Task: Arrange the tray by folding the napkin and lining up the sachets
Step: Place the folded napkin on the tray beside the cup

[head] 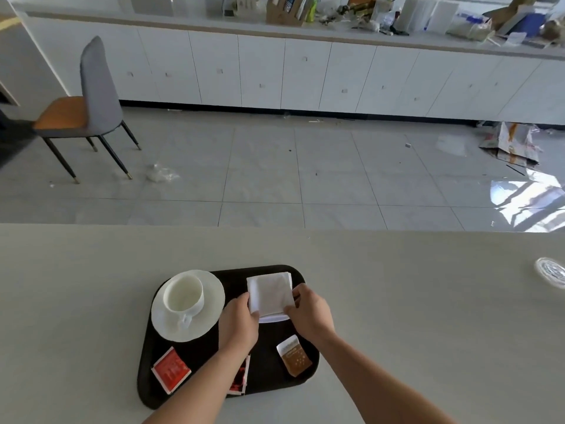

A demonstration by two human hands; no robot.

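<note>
Altogether: one napkin (269, 293), three sachets (170, 369), one cup (183, 293).

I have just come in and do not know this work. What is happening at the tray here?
A person is folding a white napkin on a dark tray. The left hand and the right hand each pinch one side of it. A cup on a saucer stands at the tray's left. Two red sachets and a brown sachet lie scattered, not yet in a line; the left forearm partly hides one red sachet.
</note>
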